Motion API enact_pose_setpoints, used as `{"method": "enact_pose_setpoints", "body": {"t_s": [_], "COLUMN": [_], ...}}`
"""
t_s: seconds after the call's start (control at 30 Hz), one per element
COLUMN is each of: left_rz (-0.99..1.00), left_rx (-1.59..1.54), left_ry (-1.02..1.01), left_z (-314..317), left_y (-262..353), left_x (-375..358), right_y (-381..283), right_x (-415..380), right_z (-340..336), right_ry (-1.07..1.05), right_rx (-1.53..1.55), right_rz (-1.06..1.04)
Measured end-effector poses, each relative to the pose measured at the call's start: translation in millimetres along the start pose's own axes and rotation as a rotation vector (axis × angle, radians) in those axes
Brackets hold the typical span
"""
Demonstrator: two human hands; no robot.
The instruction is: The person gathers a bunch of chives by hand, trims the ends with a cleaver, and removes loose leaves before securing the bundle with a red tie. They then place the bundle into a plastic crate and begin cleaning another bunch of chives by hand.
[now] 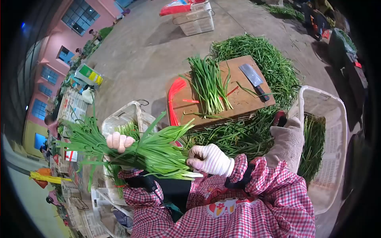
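Observation:
My left hand, in a pale glove, is closed round a bunch of long green stalks held over my lap. At the bunch's right end, by the white stem ends, my gloved right hand has its fingers pressed together; what they grip is too small to make out. Beyond my hands, a second bunch of green stalks lies on a brown board. A cleaver with a black handle rests at the board's right side. Red ties hang over its left edge.
Loose green leaves are heaped behind and below the board. A white basket holding greens stands at my right, another white basket at my left. Farther off is a white crate with red bags. People sit in the background.

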State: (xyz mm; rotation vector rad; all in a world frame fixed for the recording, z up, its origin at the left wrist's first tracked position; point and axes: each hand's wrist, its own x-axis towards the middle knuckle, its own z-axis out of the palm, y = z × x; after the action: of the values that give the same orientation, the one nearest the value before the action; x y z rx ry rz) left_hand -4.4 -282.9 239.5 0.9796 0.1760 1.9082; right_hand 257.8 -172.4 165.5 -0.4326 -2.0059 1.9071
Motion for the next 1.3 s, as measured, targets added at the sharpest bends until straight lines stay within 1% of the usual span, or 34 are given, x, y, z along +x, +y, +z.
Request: {"method": "enact_pose_setpoints", "body": {"t_s": [0.07, 0.1, 0.13, 0.2, 0.23, 0.27, 0.37, 0.4, 0.47, 0.53, 0.57, 0.6, 0.63, 0.7, 0.73, 0.77, 0.8, 0.83, 0.87, 0.9, 0.93, 1.0, 1.03, 1.07, 1.17, 1.2, 1.27, 1.3], "left_rz": [0.106, 0.132, 0.136, 0.129, 0.124, 0.123, 0.133, 0.131, 0.135, 0.136, 0.136, 0.135, 0.133, 0.131, 0.128, 0.125, 0.120, 0.118, 0.114, 0.110, 0.103, 0.096, 0.089, 0.083, 0.056, 0.046, 0.027, 0.019], "left_rx": [-0.093, -0.116, -0.128, -0.151, -0.156, -0.157, -0.149, -0.148, -0.137, -0.129, -0.123, -0.117, -0.115, -0.110, -0.106, -0.104, -0.100, -0.096, -0.091, -0.086, -0.080, -0.067, -0.057, -0.049, -0.019, -0.003, 0.030, 0.053], "left_ry": [0.132, 0.150, 0.146, 0.132, 0.128, 0.122, 0.106, 0.098, 0.081, 0.068, 0.061, 0.056, 0.050, 0.041, 0.037, 0.031, 0.024, 0.019, 0.015, 0.014, 0.011, 0.004, 0.004, 0.000, -0.008, -0.006, -0.005, -0.003], "left_z": [-12.0, -18.2, -23.8, -24.6, -24.2, -22.2, -20.3, -18.3, -16.7, -11.5, -8.7, -6.2, -4.5, -1.9, -1.0, 0.1, 2.0, 3.3, 5.3, 7.1, 8.0, 12.2, 14.5, 16.2, 20.1, 22.0, 25.6, 27.5], "left_y": [-0.3, 3.3, 7.1, 9.8, 11.1, 11.2, 17.6, 20.1, 25.9, 29.3, 31.8, 32.1, 33.4, 33.3, 32.3, 31.5, 30.4, 29.8, 28.9, 27.2, 25.8, 23.8, 21.2, 19.5, 9.4, 5.2, -4.0, -8.5], "left_x": [-6.9, -10.2, -13.3, -13.4, -14.0, -13.2, -11.3, -10.2, -9.0, -8.5, -8.4, -8.1, -7.5, -7.1, -6.2, -5.3, -3.8, -3.4, -2.9, -2.2, -2.1, -0.7, -0.8, 0.4, 3.8, 5.0, 7.0, 7.3], "right_y": [7.5, 7.4, 5.4, -1.8, 5.0, -0.2, 4.5, 5.9, 17.4, 33.6, 32.9, 30.8, 28.8, 25.5, 27.8, 1.6, 7.9, -0.3, 5.1, -3.1, -15.0, -3.5, 2.2, 7.6, 11.0, 12.2, 20.8, 26.9], "right_x": [-4.7, -8.1, -15.2, -23.2, -24.3, -28.1, -36.8, -42.1, -53.4, -62.6, -60.3, -57.6, -56.0, -56.0, -48.8, -35.7, -23.4, -10.7, 3.6, 14.1, 21.8, 32.5, 33.6, 35.5, 35.0, 34.9, 32.9, 35.7], "right_z": [4.9, 2.5, -2.4, -18.1, -22.0, -27.7, -43.4, -49.7, -67.8, -90.7, -95.0, -98.9, -101.5, -106.2, -96.8, -91.6, -80.8, -67.7, -58.4, -53.6, -44.2, -33.8, -27.2, -25.7, -26.4, -24.7, -16.3, -14.6], "right_ry": [0.016, -0.119, -0.210, -0.419, -0.526, -0.590, -0.727, -0.714, -0.740, -0.752, -0.824, -0.852, -0.853, -0.434, -0.299, -0.282, -0.235, -0.269, -0.338, -0.415, -0.421, -0.531, -0.487, -0.491, -0.483, -0.498, -0.273, -0.184], "right_rx": [0.276, 0.517, 0.672, 0.759, 0.792, 0.745, 0.642, 0.600, 0.446, 0.014, -0.556, -1.133, -1.129, -0.760, -0.610, -0.402, -0.294, -0.048, 0.136, 0.227, 0.208, 0.250, 0.251, 0.252, 0.228, 0.228, -0.338, -0.431], "right_rz": [-0.099, -0.034, 0.055, 0.136, 0.121, 0.154, 0.216, 0.231, 0.318, 0.377, 0.380, 0.360, 0.359, 0.206, 0.084, 0.127, 0.024, 0.311, 0.353, 0.413, 0.454, 0.418, 0.388, 0.390, 0.285, 0.439, -0.002, -0.048]}}
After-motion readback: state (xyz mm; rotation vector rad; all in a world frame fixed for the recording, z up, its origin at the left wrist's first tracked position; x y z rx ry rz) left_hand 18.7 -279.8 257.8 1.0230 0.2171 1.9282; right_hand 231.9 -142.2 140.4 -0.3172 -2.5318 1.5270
